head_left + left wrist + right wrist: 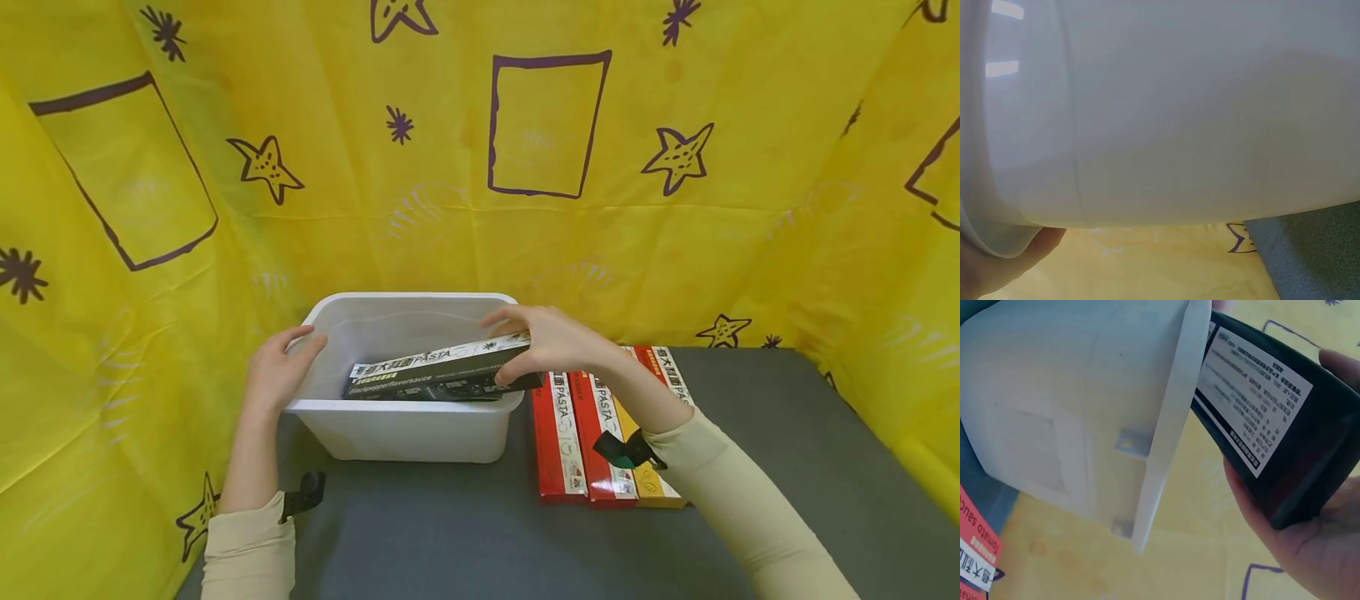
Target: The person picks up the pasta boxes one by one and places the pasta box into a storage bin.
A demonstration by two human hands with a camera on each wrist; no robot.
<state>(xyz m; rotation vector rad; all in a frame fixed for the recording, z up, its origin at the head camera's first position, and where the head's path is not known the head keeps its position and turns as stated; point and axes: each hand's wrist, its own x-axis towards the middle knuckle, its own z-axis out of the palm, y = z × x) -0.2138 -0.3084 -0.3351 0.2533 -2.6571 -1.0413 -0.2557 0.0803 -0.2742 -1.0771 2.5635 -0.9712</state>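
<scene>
A black pasta box (pixel 442 371) labelled black pepper flavor sauce lies at a slant in the mouth of a white plastic bin (pixel 405 433). Its left end is down inside, while its right end sits up over the right rim. My right hand (pixel 551 337) grips that raised end, fingers and thumb on opposite sides, as the right wrist view also shows around the box (pixel 1260 400). At the bin's left side, my left hand (pixel 277 367) holds the rim. The left wrist view is mostly filled by the bin's outer wall (pixel 1179 125).
Right of the bin, red pasta boxes (pixel 558 442) and a yellow box (pixel 660 487) lie side by side on the grey table (pixel 450 533), partly under my right forearm. A yellow patterned cloth (pixel 450 233) hangs behind and along both sides.
</scene>
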